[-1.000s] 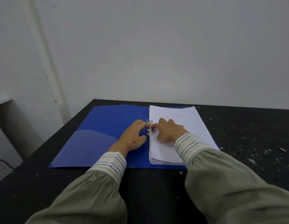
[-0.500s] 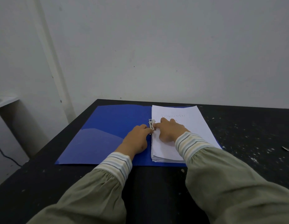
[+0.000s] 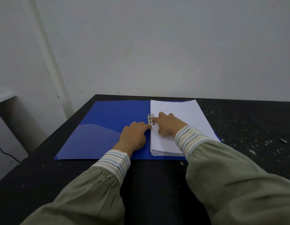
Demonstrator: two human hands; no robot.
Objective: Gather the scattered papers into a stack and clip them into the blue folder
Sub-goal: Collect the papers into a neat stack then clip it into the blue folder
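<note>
At the far left a pale ledge [image 3: 3, 96] juts from the wall, with a dark cable [image 3: 4, 152] trailing below it beside the black table [image 3: 43, 176]. On the table the blue folder [image 3: 100, 127] lies open and flat, its left cover bare and showing a lighter inner pocket toward the near edge. The left hand [image 3: 133, 138] rests on the folder just left of the spine, palm down, its fingers lightly bent and reaching toward the near end of the metal clip [image 3: 150, 120]; whether they actually grip the clip or only touch it cannot be told. The clip sits at the spine, over the left edge of the paper stack [image 3: 186, 114], which lies squared up on the folder's right half with faint handwriting near its far end. The right hand [image 3: 169, 125] lies on the stack, its index finger stretched out and pressing against the clip, the other fingers curled under. Both arms wear olive sleeves with striped cuffs. Farther right the tabletop is flecked with pale specks, and a small metal piece [image 3: 283, 140] lies well apart from the folder.
</note>
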